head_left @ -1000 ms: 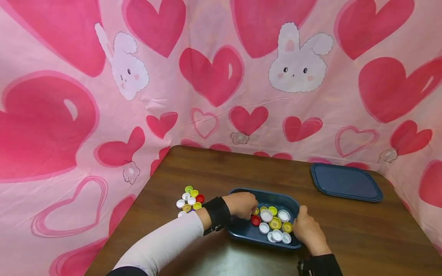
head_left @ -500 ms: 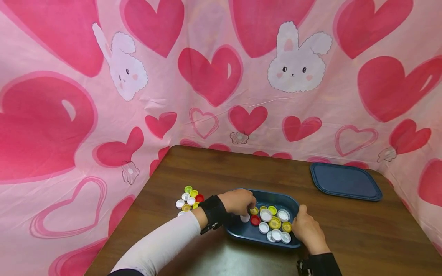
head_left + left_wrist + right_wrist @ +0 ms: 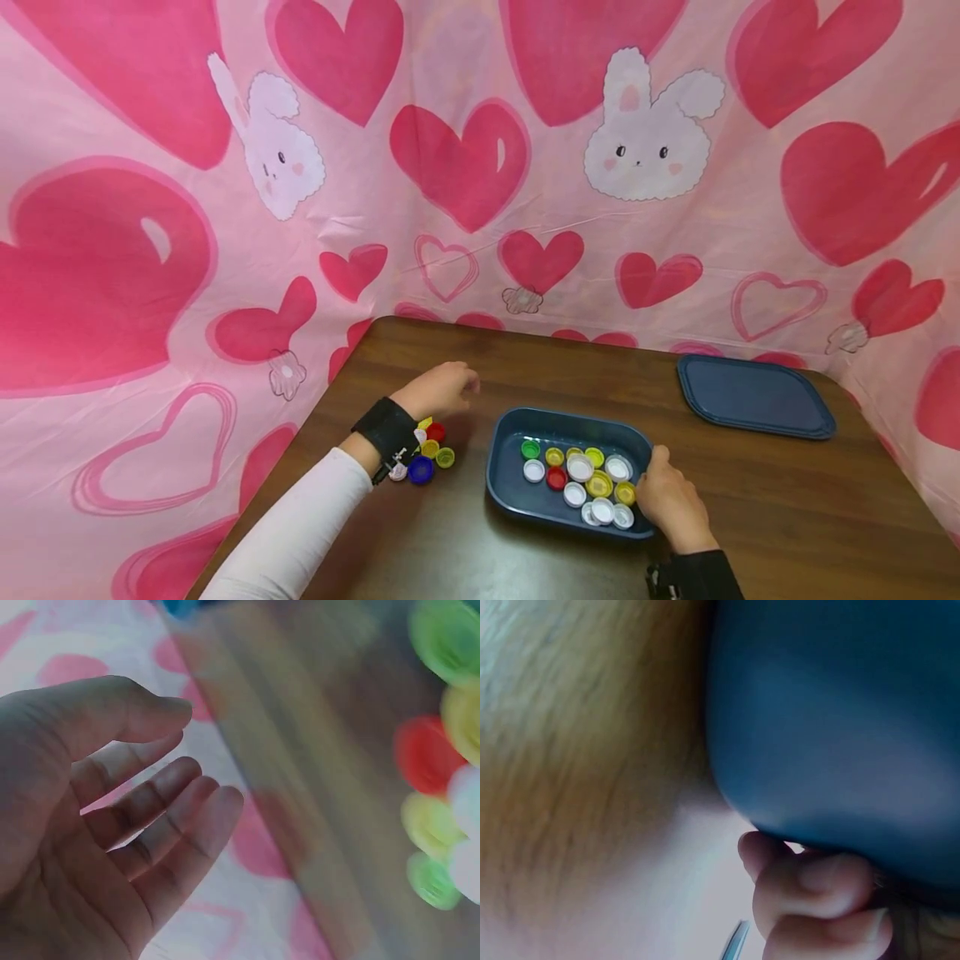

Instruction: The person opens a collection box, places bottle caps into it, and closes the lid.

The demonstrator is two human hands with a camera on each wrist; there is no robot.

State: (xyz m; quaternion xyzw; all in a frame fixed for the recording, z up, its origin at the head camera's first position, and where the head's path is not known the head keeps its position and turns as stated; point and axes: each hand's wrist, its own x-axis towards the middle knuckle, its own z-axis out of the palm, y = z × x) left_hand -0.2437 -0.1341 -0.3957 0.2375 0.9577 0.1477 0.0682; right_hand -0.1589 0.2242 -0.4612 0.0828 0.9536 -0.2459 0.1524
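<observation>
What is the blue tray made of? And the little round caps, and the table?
The blue tray looks like smooth, slightly shiny plastic with rounded moulded corners. The caps look like coloured plastic bottle tops. The table shows brown wood grain, though it may be a printed laminate.

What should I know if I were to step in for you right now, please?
Left hand: empty, its fingers relaxed, above the loose caps that lie on the table left of the container.
Right hand: grips the right rim of the blue container.
Done: about a dozen caps lie in the container: white, yellow, red and one green.
Left: the loose caps, among them red, yellow and blue ones. The blue lid lies apart at the far right.
</observation>
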